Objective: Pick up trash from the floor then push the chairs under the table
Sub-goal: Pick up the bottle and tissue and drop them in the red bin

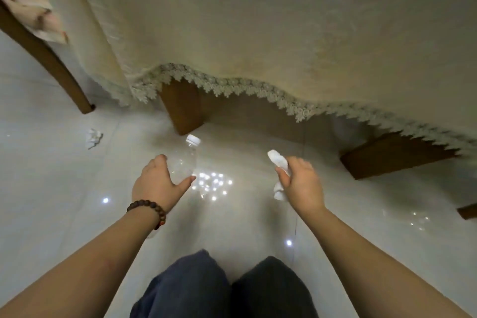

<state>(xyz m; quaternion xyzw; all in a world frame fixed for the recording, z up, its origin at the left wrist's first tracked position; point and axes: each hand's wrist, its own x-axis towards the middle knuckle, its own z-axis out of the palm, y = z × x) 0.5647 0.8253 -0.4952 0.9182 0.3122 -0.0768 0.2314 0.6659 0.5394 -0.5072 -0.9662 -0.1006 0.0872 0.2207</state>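
Note:
A clear plastic bottle (186, 157) with a white cap lies on the glossy tiled floor, cap pointing away from me. My left hand (157, 183), with a bead bracelet on the wrist, is wrapped around the bottle's lower end, thumb and fingers on either side. My right hand (299, 183) is closed on a crumpled white tissue (278, 160) that sticks out above and below the fist. Another crumpled white paper (93, 138) lies on the floor to the left. The table (284, 33) under a cream lace-edged cloth fills the top of the view.
A wooden table leg (182, 108) stands just beyond the bottle. A chair leg (49, 59) slants down at the left, with a pink cloth (36, 8) on it. Other wooden pieces (392, 156) sit at the right under the cloth. My knees (224, 289) are at the bottom.

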